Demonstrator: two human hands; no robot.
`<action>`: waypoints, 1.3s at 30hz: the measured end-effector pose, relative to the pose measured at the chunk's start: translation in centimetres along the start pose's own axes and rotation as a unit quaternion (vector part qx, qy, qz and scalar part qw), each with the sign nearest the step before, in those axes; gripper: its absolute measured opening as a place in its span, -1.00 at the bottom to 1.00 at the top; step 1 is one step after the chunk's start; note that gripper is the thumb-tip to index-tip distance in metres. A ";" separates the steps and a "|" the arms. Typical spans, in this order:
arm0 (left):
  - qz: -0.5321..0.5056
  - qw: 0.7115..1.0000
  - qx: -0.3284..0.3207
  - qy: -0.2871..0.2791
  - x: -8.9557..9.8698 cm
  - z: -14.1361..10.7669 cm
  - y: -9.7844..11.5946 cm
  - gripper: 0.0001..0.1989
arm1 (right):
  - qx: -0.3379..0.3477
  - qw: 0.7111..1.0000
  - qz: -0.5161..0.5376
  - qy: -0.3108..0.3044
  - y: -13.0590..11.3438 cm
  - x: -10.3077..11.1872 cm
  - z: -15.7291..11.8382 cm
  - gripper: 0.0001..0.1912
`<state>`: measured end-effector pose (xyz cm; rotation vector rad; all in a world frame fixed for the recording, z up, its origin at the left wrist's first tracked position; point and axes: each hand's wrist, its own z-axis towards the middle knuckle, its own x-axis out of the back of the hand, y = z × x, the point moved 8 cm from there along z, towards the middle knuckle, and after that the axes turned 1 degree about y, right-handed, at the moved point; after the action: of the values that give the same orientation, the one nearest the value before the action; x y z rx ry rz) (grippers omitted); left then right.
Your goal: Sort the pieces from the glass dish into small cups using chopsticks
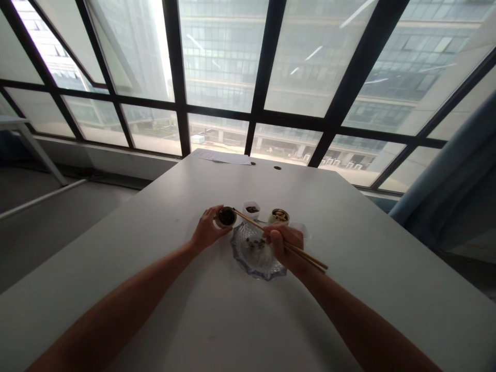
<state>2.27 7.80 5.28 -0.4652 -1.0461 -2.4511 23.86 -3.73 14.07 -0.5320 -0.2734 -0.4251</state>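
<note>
My left hand [210,226] grips a small round cup [226,217] with dark contents, just left of a scalloped clear glass plate [267,270]. In my right hand [284,242] is a pair of wooden chopsticks [251,221], held above the plate's right side. The chopstick tips reach the cup's right rim, and a small dark bit seems to sit at them. Several small dark pieces [256,243] lie on the plate. Behind it stand a white cup [251,207] with dark reddish-brown pieces and a round cup [279,215] with yellowish-brown pieces.
A translucent container or lid [300,228] lies partly hidden behind my right hand. The white table [166,206] carries paper sheets [222,156] at its far end, near two dark round holes. Large windows rise beyond it, and a blue curtain [445,181] hangs at the right.
</note>
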 end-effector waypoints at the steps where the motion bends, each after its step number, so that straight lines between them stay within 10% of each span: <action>1: -0.001 1.000 -0.001 0.004 0.0 0.0 0.0 -0.33 | 0.013 1.000 -0.006 -0.025 0.0 -1.0 0.4 -0.58; 7: -0.004 1.000 0.001 0.003 0.0 0.0 0.1 -0.32 | -0.022 0.993 -0.026 -0.111 0.9 -3.9 1.6 -0.59; 15: -0.004 1.000 0.024 -0.010 -0.2 0.0 -0.1 -0.32 | -0.194 0.980 0.029 0.018 2.6 2.8 -0.6 -0.46; 19: -0.001 0.999 0.033 -0.020 -0.3 0.1 -0.2 -0.31 | -0.242 0.969 0.026 -0.041 3.6 3.3 -2.4 -0.45; 39: 0.008 0.999 0.042 -0.030 -0.2 0.0 -0.2 -0.30 | -0.090 0.984 -0.054 -0.142 0.6 2.0 -2.4 -0.44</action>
<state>2.35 8.02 5.06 -0.5204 -1.1601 -2.3811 26.27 -5.16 12.55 -0.7584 -0.5426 -0.4814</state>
